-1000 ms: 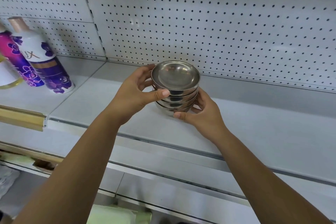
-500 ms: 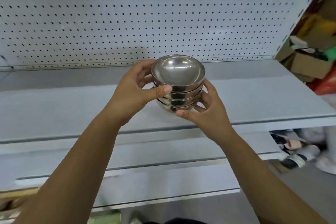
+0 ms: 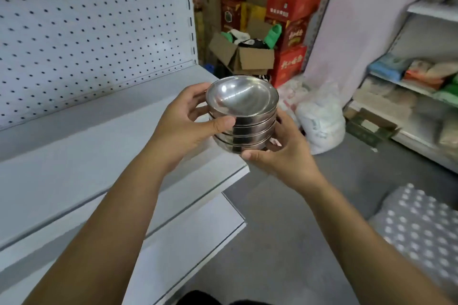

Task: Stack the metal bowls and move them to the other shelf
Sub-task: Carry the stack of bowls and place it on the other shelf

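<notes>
A stack of several shiny metal bowls is held up in the air, just past the right end of the white shelf. My left hand grips the stack's left side, thumb across the front and fingers behind the rim. My right hand cups the stack from below and the right, fingers curled under the bottom bowl. The top bowl's inside is bare and reflects light.
A white pegboard back panel rises behind the shelf. Red and brown cartons are piled at the back, a white plastic bag lies on the grey floor, and another shelf unit with packaged goods stands at the right.
The view has swung right past the shelf's end toward the aisle and the other shelving. The stack stays gripped in both hands and has travelled right with them.
</notes>
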{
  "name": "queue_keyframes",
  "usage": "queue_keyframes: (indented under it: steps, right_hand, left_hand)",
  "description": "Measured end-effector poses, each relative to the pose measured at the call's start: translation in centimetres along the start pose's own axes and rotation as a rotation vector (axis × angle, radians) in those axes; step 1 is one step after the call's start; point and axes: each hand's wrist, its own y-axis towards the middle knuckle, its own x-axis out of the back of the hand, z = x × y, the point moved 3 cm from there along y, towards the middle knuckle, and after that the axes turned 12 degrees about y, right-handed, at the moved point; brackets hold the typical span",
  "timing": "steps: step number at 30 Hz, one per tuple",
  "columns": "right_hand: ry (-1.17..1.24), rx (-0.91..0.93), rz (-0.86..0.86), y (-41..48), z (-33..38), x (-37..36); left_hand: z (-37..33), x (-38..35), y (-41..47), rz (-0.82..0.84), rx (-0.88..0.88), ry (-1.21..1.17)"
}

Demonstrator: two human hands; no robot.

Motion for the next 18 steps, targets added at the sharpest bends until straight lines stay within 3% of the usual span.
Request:
queue_keyframes:
  steps: [11,18]
  right_hand:
    - [-0.124,0.012,-0.543,-2.7,0.4,19.8]
    - [-0.155,0.027,-0.8,-0.8,0.6,30.2]
  left_hand:
    - [-5.0,-21.7,12.6,0.488,-0.142,-0.078]
    - [-8.4,-34.3,20.8,0.749,-0.237,-0.141]
